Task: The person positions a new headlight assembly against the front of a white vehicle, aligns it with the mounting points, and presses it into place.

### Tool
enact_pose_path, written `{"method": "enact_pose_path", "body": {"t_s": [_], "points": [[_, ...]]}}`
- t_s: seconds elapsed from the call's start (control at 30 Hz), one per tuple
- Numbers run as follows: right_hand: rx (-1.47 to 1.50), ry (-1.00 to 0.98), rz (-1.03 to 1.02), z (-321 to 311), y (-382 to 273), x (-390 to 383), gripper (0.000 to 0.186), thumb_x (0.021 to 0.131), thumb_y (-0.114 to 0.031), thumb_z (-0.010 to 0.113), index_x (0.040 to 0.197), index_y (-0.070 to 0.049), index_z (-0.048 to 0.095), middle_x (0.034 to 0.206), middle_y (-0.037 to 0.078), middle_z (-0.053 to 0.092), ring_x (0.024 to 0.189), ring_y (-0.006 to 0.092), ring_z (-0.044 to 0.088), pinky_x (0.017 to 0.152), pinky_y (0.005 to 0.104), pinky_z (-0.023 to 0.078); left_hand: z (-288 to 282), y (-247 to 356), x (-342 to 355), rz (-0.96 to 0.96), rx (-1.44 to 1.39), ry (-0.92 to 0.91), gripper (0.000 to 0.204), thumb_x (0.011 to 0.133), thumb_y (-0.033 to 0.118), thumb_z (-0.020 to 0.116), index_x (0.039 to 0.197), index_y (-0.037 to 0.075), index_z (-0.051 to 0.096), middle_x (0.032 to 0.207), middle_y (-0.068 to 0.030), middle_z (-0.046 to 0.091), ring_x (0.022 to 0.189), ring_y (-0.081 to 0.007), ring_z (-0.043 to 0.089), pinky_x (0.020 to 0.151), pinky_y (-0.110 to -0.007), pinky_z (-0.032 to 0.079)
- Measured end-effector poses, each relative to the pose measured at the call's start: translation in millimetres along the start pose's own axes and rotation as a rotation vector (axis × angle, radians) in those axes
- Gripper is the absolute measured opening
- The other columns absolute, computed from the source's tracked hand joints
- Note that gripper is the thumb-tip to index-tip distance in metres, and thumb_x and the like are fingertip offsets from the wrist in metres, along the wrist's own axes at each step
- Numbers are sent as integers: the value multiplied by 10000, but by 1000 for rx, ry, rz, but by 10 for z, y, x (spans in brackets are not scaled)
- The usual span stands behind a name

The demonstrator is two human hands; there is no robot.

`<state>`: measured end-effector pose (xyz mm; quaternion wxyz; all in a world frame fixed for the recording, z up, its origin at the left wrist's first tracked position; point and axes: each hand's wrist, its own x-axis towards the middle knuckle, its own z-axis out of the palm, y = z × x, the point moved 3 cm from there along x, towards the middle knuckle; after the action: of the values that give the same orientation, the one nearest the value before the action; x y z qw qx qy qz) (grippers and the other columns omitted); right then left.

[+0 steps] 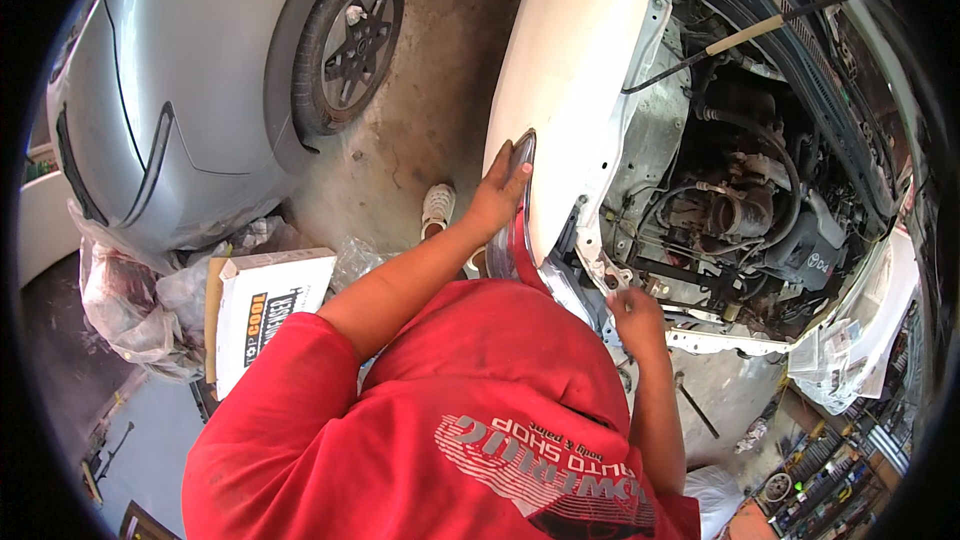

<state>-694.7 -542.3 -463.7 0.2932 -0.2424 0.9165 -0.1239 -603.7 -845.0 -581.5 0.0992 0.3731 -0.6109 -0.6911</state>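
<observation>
Left hand (497, 195) gripping upright headlight (517, 215), right hand (636, 308) beneath

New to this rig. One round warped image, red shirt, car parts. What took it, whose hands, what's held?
There is no machine here: a person works with two bare hands. The one picture comes from a wide fisheye camera on that person's head, looking down, so straight edges bend near the rim. The red shirt is the wearer's own.

The left hand grips the edge of a headlight unit at the corner of a white car's fender. The right hand rests at the lower front edge of the open engine bay; whether it holds anything is too small to tell.

On the concrete floor sit a silver car, a white cardboard box and crumpled plastic sheeting.
</observation>
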Motion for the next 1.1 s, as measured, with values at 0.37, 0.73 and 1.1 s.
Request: {"method": "enact_pose_path", "body": {"t_s": [0.37,0.73,1.1], "points": [[215,22,-67,175,-833,1044,445,891,-287,746,1185,33,650,1109,226,694,1026,313,659,914,365,481,-239,261,130,-321,-236,-182,1025,823,452,802,1579,37,249,1588,-316,262,1475,-424,280,1183,-463,274],[837,-264,185,174,-710,1264,655,773,-71,796,1353,37,512,1248,166,650,1121,274,630,955,388,489,-299,148,93,-289,-110,-176,1050,764,538,826,1538,31,330,1515,-356,356,1412,-432,394,1108,-468,398],[1256,-586,313,320,-577,1459,706,658,38,802,1325,28,571,1224,140,678,1123,283,650,1040,392,469,-324,230,126,-344,-21,-148,1091,731,540,850,1538,31,322,1534,-328,352,1410,-427,402,1126,-460,385]]}}
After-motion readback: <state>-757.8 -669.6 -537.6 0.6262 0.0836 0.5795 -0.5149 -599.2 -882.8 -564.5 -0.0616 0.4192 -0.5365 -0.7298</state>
